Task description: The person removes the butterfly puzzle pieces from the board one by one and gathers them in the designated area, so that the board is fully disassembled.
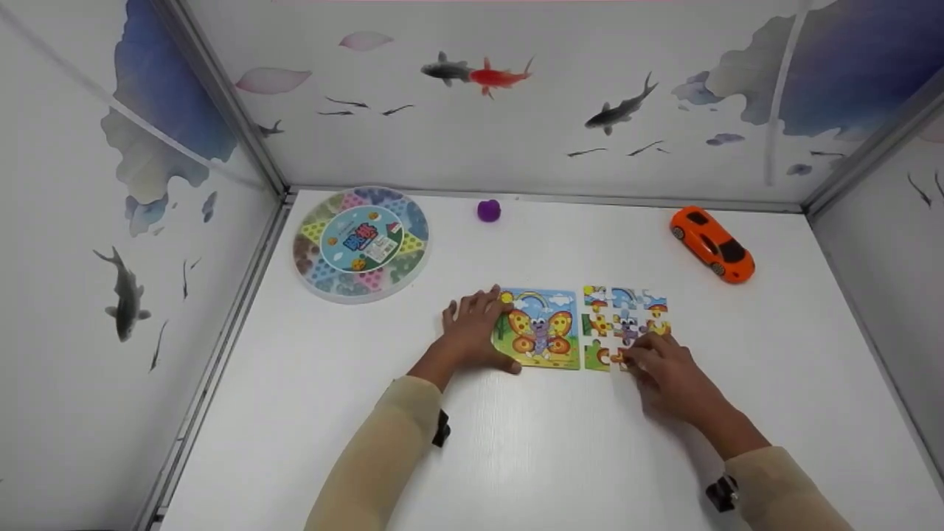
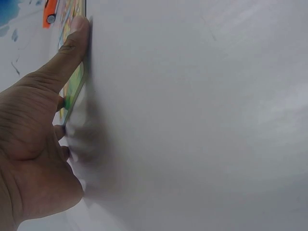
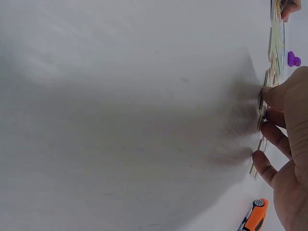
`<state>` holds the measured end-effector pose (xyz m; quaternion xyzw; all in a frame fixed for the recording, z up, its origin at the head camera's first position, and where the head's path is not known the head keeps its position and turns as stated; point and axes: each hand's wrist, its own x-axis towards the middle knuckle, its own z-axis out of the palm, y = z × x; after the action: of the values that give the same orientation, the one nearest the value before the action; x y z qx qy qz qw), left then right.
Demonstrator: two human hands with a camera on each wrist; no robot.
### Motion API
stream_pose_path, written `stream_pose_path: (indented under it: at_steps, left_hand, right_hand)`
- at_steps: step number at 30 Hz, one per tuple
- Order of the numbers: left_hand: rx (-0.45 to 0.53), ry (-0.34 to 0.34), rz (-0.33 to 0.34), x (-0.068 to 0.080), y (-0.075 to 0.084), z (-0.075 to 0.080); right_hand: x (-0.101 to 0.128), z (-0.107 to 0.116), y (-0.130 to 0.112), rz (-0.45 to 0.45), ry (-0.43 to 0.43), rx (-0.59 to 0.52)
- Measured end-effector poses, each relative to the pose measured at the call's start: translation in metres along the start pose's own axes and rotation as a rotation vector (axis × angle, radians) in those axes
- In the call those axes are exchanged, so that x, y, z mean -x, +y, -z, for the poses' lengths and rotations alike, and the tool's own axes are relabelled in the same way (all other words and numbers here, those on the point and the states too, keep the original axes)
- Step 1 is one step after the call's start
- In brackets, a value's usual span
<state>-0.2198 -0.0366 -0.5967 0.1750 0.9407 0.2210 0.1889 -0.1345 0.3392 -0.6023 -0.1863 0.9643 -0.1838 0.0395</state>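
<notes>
The left hand [image 1: 472,332] lies flat, fingers straight, steadying the butterfly card [image 1: 540,330]; the right hand [image 1: 664,369] pinches a puzzle piece [image 1: 618,357] at the jigsaw [image 1: 625,324] front edge, seemingly to seat it

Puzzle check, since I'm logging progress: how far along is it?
Most pieces of the puzzle already sit joined beside the butterfly picture. The right hand is fitting a piece at the lower edge; the left hand steadies the picture. The lower right corner seems unfilled.

Glossy plastic car [image 1: 712,244], smooth matt table [image 1: 560,457]
</notes>
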Motion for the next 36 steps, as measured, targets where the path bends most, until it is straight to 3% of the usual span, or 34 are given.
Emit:
stream_pose_path:
  at_steps: [12, 21, 36]
  left_hand:
    - [-0.012, 0.003, -0.001, -0.001, -0.001, -0.002]
    - [-0.009, 0.002, -0.012, 0.002, 0.001, 0.002]
    - [-0.030, -0.003, 0.012, -0.001, 0.001, 0.001]
  right_hand:
    - [-0.005, 0.000, -0.001, 0.012, 0.018, 0.036]
    - [-0.020, -0.002, -0.017, 0.093, 0.105, 0.011]
    - [-0.066, -0.016, -0.066, 0.126, -0.021, 0.041]
